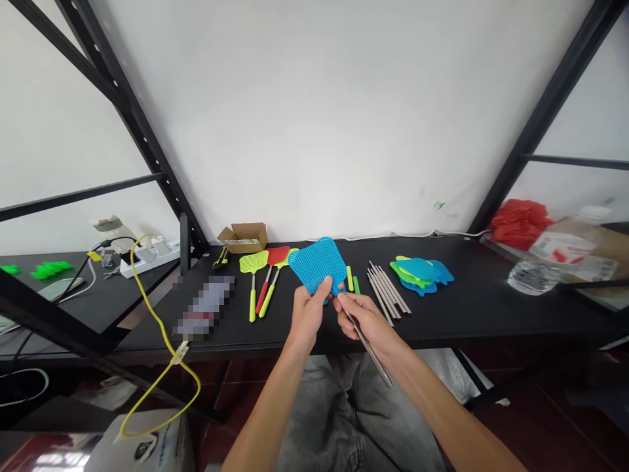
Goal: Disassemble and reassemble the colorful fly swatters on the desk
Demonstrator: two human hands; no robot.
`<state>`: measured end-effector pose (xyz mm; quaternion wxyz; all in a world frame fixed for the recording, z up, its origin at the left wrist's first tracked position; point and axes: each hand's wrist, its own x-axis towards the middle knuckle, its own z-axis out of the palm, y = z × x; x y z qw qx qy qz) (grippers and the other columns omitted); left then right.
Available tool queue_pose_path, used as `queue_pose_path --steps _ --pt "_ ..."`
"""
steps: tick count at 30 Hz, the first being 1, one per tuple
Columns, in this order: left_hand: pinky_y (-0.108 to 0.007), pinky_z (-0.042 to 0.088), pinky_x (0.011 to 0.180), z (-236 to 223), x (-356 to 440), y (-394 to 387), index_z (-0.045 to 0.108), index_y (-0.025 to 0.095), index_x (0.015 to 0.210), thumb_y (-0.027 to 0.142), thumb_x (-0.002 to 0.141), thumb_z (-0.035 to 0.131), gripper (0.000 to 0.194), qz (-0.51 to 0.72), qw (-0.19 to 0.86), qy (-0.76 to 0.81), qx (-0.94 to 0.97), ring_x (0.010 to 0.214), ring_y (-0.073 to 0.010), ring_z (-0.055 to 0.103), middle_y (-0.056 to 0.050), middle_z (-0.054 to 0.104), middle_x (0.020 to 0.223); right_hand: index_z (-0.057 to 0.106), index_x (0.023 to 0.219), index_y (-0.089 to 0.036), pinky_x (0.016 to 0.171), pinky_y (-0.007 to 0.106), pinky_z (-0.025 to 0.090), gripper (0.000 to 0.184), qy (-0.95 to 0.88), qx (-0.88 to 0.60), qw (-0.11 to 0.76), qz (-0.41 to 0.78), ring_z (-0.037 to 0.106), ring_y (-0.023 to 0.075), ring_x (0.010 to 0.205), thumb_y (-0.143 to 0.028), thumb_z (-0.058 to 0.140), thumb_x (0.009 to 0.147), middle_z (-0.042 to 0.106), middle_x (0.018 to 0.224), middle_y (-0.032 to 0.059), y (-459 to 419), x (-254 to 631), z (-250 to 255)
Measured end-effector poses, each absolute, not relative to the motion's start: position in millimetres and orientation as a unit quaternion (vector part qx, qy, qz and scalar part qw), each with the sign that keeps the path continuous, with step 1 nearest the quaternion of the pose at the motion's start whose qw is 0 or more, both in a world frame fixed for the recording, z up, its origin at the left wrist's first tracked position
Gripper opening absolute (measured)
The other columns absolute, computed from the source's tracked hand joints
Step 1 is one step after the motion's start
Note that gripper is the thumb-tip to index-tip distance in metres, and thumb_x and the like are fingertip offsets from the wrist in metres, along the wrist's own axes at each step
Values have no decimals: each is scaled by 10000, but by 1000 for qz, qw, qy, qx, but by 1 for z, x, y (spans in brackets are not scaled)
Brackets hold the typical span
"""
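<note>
My left hand [310, 308] is closed on the neck of a blue fly swatter head [319, 263], thumb on top. A thin metal rod [368, 351] is pinched in my right hand [362, 316]; its upper end is at the head's neck, and my fingers hide whether it is inside. Beyond my hands lie yellow-green and green handle grips [350, 278]. Right of them, several metal rods [387, 292] lie side by side. Further right is a pile of blue and yellow-green swatter heads [421, 272]. To the left rest a red fly swatter [268, 282] and yellow-green fly swatters [253, 288].
A small cardboard box [243, 237] stands at the back of the black table [466, 308]. A pixelated item [206, 308] lies at left, near a yellow cable [157, 321] and white power strip [150, 257]. At right are a plastic bottle [550, 252] and red bag [519, 223].
</note>
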<state>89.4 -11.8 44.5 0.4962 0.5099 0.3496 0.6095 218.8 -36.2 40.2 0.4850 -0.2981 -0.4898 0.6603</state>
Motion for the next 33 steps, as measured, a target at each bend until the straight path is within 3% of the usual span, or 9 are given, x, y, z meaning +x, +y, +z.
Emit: queue_pose_path --steps 7,10,13,15,18,23,26,30,33 --pt "-280 490 717 59 83 1 688 151 829 445 808 703 296 660 543 304 421 725 -153 649 -62 723 852 524 728 -179 392 197 164 329 -375 -230 464 769 226 45 375 -443 697 821 306 447 -105 -45 213 57" --pt "-243 475 630 71 56 14 665 165 845 495 779 704 339 759 466 334 309 638 -113 616 -42 722 867 515 713 -188 398 209 176 349 -386 -269 462 751 223 59 385 -483 651 843 290 442 -101 -50 225 48" --pt "-239 465 622 74 36 16 675 153 829 473 796 698 323 742 405 359 396 647 -123 617 -53 721 831 556 730 -188 388 229 149 388 -479 -413 499 593 252 72 357 -559 590 838 384 440 -71 -30 245 33" --pt "-252 466 625 67 35 11 681 148 808 477 825 668 329 698 421 361 453 650 -136 620 -62 721 806 631 867 -176 424 245 253 337 -558 -522 499 409 388 104 396 -495 522 884 551 551 -15 -7 258 29" --pt "-255 463 636 51 44 4 683 149 778 464 845 651 323 678 431 380 459 644 -131 611 -63 726 809 622 1168 -203 587 290 403 323 -620 -653 402 169 624 205 667 -333 507 896 707 793 43 26 270 32" --pt "-259 458 639 34 51 4 690 147 750 457 859 634 333 664 420 397 474 663 -146 625 -75 732 822 638 1200 -214 736 364 455 346 -622 -719 308 19 642 309 982 -313 543 882 716 1032 99 43 274 42" --pt "-265 470 677 36 58 2 681 155 704 458 878 606 357 632 411 402 520 734 -176 659 -74 734 808 648 1182 -206 733 359 484 353 -623 -670 389 108 644 291 974 -383 538 897 706 1054 108 32 269 46" --pt "-267 479 696 41 79 -6 702 163 753 461 897 569 357 527 432 376 628 728 -183 659 -54 731 781 593 1272 -221 532 281 485 504 -566 -487 501 437 657 215 760 -506 597 857 697 922 75 14 259 50" --pt "-270 468 664 44 87 -12 727 173 779 488 896 553 379 448 417 371 698 695 -191 650 -49 727 752 606 1253 -201 453 232 432 588 -503 -440 553 498 576 151 608 -445 748 737 637 754 13 10 267 48"
